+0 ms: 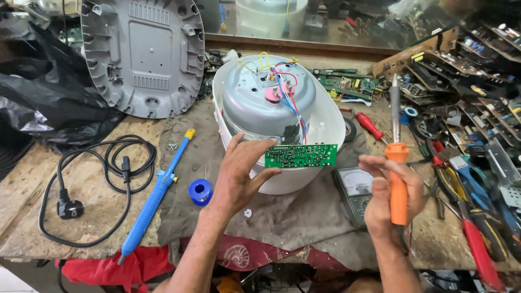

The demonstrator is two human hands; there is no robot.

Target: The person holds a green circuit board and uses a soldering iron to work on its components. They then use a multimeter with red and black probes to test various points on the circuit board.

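Note:
My left hand [239, 176] pinches the left end of a small green circuit board [302, 155], held level in front of an overturned white cooker body [325, 127]. Coloured wires [287, 95] run from the board to the cooker's grey metal underside [255, 100]. My right hand [388, 192] grips the orange handle of a soldering iron [397, 173], tip pointing up and away, just right of the board and apart from it.
A blue desoldering pump [154, 195] and a blue solder spool [200, 192] lie left. A black power cord [103, 184] coils on the wood. The grey base cover [144, 54] leans at the back. A multimeter [355, 190], screwdrivers [372, 126] and pliers [467, 190] crowd the right.

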